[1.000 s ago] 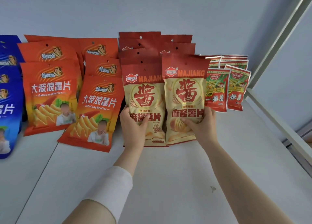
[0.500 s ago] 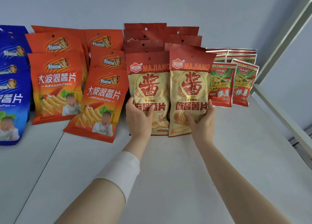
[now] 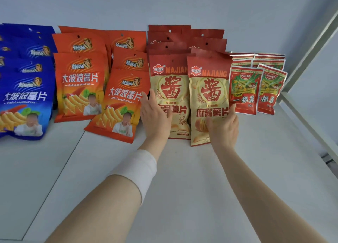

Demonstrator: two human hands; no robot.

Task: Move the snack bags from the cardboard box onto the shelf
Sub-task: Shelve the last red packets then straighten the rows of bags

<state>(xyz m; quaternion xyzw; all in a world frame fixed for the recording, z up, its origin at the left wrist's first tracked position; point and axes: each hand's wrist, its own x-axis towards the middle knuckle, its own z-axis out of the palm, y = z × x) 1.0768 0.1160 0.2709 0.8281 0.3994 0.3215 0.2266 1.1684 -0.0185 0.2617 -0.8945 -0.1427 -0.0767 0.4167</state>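
Two bare forearms extend into view from below. A white, finely ribbed elastic band (image 3: 136,171) wraps the left forearm just behind the wrist. The right arm (image 3: 256,193) wears nothing.

Glossy foil-plastic bags lying on a matt shelf

The MAJIANG bags (image 3: 208,96) are showing smooth, printed plastic film with a soft sheen; right of them the small red packets (image 3: 245,90) are glinting like metallised foil at their edges. The shelf (image 3: 182,187) is looking smooth, matt and painted; the wrist band (image 3: 135,171) is looking like ribbed cloth.
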